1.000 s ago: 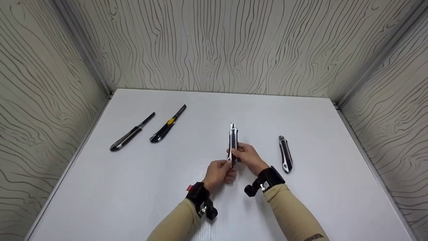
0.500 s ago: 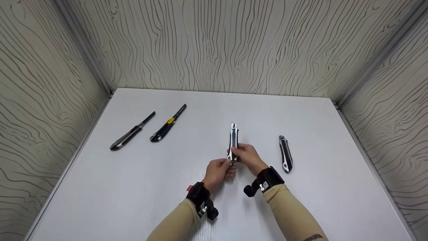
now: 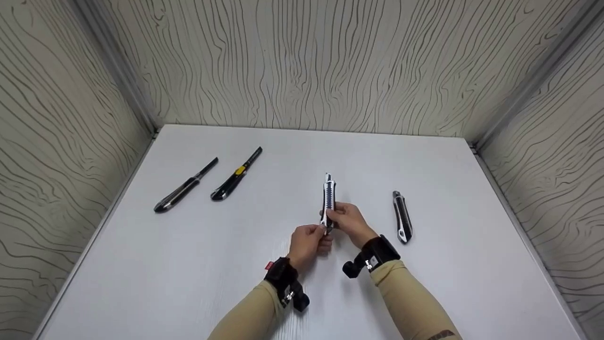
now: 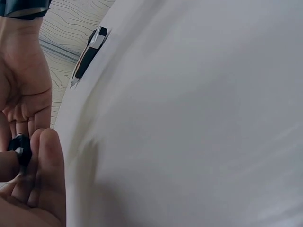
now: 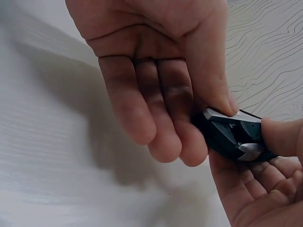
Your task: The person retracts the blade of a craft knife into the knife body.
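Note:
Both of my hands hold one silver-and-black utility knife [image 3: 329, 194] upright over the middle of the table, its tip pointing away from me. The thumb of my right hand [image 3: 353, 222] presses on the handle's face, with the fingers behind it. Lower down, my left hand [image 3: 306, 244] pinches the butt end between thumb and fingers. The right wrist view shows that butt end of the knife [image 5: 236, 137] close up, with its dark body and silver edge. In the left wrist view, the fingers mostly hide the knife [image 4: 21, 147].
A similar utility knife [image 3: 402, 219] lies to the right of my hands. At the left rest a black cutter with a yellow slider [image 3: 231, 183] and a dark cutter [image 3: 178, 194], both with long blades out. Wood-patterned walls [image 3: 302, 66] enclose the white table [image 3: 198, 264].
Light now glints along the front of the held knife, which looked darker one second ago. Both hands keep nearly the same place and grip.

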Tool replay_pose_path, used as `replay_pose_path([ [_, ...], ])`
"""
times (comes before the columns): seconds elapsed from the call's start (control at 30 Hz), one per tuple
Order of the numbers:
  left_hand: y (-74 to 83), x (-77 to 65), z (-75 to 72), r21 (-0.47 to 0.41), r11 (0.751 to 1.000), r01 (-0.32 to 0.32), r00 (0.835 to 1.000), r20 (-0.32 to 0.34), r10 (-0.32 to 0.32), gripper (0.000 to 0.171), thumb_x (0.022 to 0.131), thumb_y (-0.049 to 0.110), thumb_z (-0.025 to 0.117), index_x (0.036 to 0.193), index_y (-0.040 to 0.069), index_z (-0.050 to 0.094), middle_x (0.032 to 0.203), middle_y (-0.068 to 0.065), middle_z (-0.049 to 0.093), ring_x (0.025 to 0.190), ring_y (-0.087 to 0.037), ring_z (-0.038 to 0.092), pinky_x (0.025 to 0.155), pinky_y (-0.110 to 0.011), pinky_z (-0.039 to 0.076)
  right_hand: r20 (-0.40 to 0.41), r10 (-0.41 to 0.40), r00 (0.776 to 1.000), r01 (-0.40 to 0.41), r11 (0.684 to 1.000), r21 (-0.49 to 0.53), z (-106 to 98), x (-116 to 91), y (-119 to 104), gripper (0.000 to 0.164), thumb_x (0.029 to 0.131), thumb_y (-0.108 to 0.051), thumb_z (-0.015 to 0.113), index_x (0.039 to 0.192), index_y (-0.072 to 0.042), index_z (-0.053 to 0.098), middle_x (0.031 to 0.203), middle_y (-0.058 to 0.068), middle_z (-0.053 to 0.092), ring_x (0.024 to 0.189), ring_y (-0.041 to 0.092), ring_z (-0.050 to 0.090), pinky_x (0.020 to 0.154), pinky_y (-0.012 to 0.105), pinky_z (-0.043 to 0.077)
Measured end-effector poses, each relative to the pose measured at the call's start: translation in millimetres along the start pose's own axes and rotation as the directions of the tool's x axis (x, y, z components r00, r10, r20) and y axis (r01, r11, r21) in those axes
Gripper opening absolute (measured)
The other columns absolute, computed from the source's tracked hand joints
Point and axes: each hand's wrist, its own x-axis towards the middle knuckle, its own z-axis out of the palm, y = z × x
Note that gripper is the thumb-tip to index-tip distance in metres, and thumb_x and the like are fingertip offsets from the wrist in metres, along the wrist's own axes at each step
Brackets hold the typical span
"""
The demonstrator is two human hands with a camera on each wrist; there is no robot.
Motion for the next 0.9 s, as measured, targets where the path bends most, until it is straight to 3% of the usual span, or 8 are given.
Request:
replay_pose_path([
  [0.33, 11.9, -8.4, 0.3, 0.009, 1.0, -0.012, 1.0, -0.001, 0.012, 0.03, 0.099, 0.007, 0.048, 0.1, -0.019, 0.064, 0.084, -0.026, 0.071, 0.062, -0.014, 0.064, 0.064, -0.037, 0.061, 0.004, -0.015, 1.0, 0.015, 1.0, 0.002, 2.0, -0.5, 3.2, 0.035, 0.096, -0.002, 0.055, 0.128, 0.011, 0.053, 0.118, 0.023, 0.067, 0.09, 0.013, 0.066, 0.08, 0.025, 0.055],
  [0.6, -1.5, -0.5, -1.1, 0.006, 1.0, 0.01, 1.0, -0.017, -0.01, 0.032, 0.1, 0.015, 0.052, 0.1, -0.014, 0.066, 0.082, -0.02, 0.072, 0.062, -0.013, 0.064, 0.062, -0.031, 0.06, 0.031, -0.032, 0.999, 0.033, 0.999, -0.007, 2.9, -1.8, 4.0, 0.039, 0.094, 0.001, 0.054, 0.132, 0.011, 0.05, 0.124, 0.026, 0.063, 0.1, 0.019, 0.065, 0.085, 0.028, 0.054],
  [0.9, -0.4, 0.0, -2.0, 0.005, 1.0, 0.006, 1.0, -0.012, -0.006, 0.031, 0.098, 0.013, 0.052, 0.096, -0.014, 0.067, 0.073, -0.01, 0.071, 0.059, -0.012, 0.064, 0.057, -0.027, 0.058, 0.04, -0.041, 0.998, 0.042, 0.999, -0.021, 2.1, -1.8, 3.7, 0.038, 0.093, 0.002, 0.055, 0.13, 0.01, 0.052, 0.123, 0.025, 0.065, 0.1, 0.019, 0.065, 0.085, 0.028, 0.054],
])
